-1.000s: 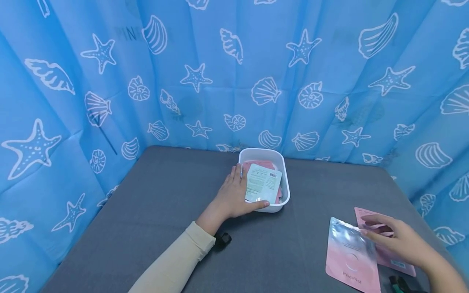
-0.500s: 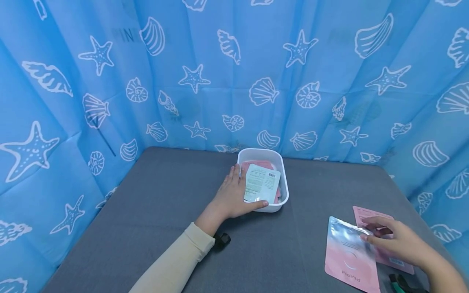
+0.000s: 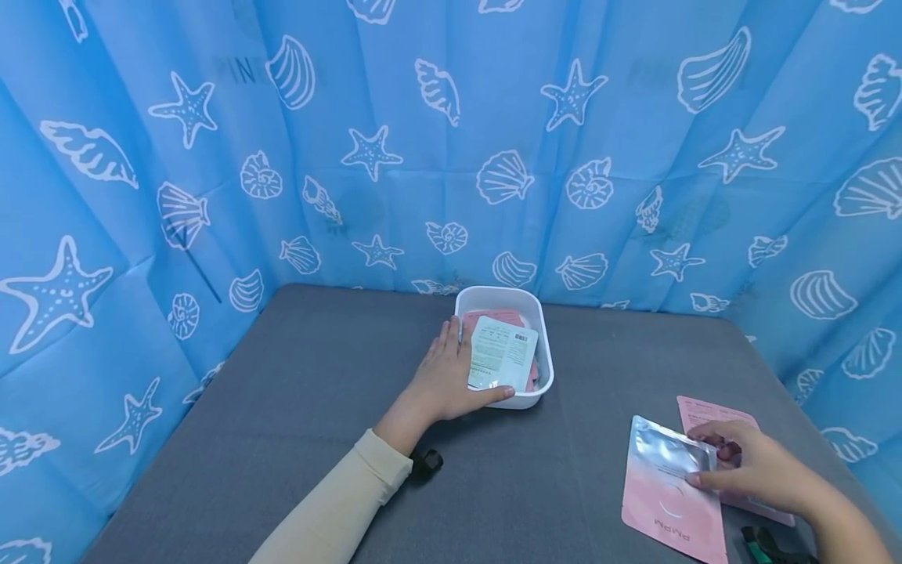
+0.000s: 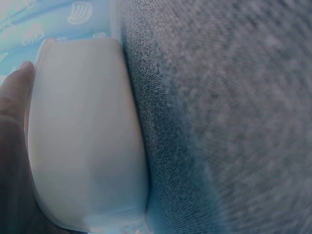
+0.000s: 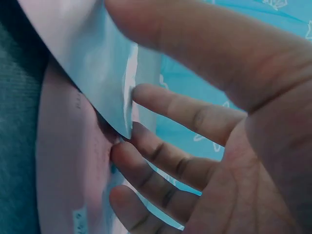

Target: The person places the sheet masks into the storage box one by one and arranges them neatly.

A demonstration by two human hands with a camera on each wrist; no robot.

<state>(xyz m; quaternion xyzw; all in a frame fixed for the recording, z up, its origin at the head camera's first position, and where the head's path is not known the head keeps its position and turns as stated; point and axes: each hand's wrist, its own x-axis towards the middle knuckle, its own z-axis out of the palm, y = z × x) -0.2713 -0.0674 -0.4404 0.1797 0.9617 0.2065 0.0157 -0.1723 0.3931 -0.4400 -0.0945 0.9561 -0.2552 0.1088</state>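
My left hand (image 3: 451,380) rests along the left and near rim of a white plastic box (image 3: 546,345), fingers straight and thumb across the near edge. Inside it lies a pale green face mask sachet (image 3: 502,352) over pink ones (image 3: 510,316). To the right, a pink and silver face mask sachet (image 3: 669,486) partly covers another pink sachet (image 3: 712,411). My right hand (image 3: 757,466) is at the upper sachet's right edge, thumb on its face and curled fingers at its edge. In the right wrist view, that sachet's edge (image 5: 109,92) stands off the lower one.
Grey cloth covers the table (image 3: 338,368). A blue curtain (image 3: 423,157) with white shells and starfish hangs behind and at both sides. A small black object (image 3: 426,465) lies by the left wrist; a black and green one (image 3: 764,546) is below the right wrist.
My right thumb has slid farther left and down onto the upper pink and silver sachet, and the fingers have curled in at its edge. The left hand holds its place on the box.
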